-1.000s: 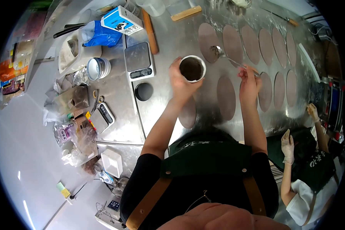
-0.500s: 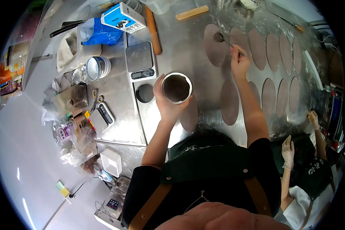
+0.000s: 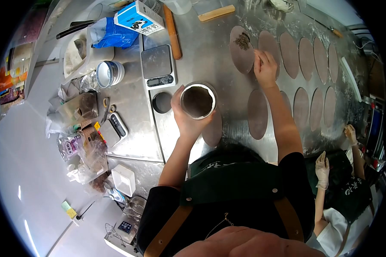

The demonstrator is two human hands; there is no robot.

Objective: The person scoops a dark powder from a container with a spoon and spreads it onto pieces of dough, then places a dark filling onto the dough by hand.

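My left hand (image 3: 188, 122) is wrapped round a round white-rimmed tub (image 3: 215, 100), with a dark filling (image 3: 197, 102) inside. My right hand (image 3: 266, 67) is closed in a pinch on a spoon (image 3: 254, 49), whose handle is mostly hidden by the fingers. The spoon is at the leftmost oval dough sheet (image 3: 241, 62) of the far row. On that sheet's upper part lies a clump of dark, crumbly filling (image 3: 242, 40). Another greyish-brown oval dough sheet (image 3: 257, 115) lies below my right forearm. One more dough sheet (image 3: 212, 130) is partly covered by the tub and left hand.
Several more dough ovals (image 3: 306, 59) lie rightward in two rows. Left are a kitchen scale (image 3: 156, 63), a black ring (image 3: 162, 103), a rolling pin (image 3: 172, 34), a milk carton (image 3: 139, 18) and scissors (image 3: 106, 109). A co-worker's gloved hands (image 3: 322, 171) are at lower right.
The spoon's dark load now lies spread as a clump on the leftmost dough oval. My right hand has shifted slightly left and turned. The left hand keeps holding the tub.
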